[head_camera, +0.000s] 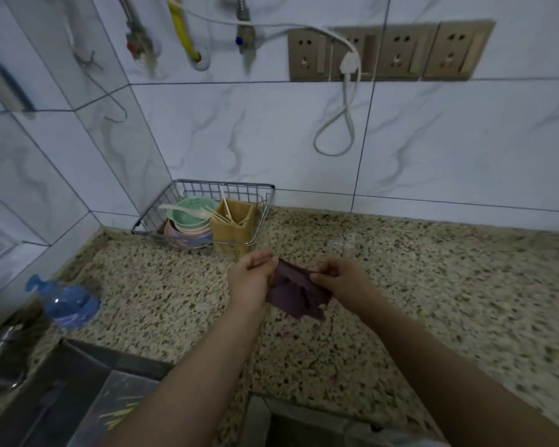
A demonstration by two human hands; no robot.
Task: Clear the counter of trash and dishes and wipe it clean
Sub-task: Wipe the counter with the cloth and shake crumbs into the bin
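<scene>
Two hands hold one purple cloth (296, 293) above the counter (400, 285), ready for wiping.

From the left: a crumpled blue plastic bottle (67, 303) lies near the sink (78, 398), and a wire basket (204, 214) of bowls and chopsticks stands in the back corner. The left hand (250, 279) pinches the cloth's left end, fingers curled round it; the right hand (341, 277) pinches the right end likewise. The cloth stretches between both grips, its long axis running left to right, its lower edge drooping toward the counter, though whether it touches is unclear. I judge it needs spreading or folding, then lowering straight down; both hands are equally near.
</scene>
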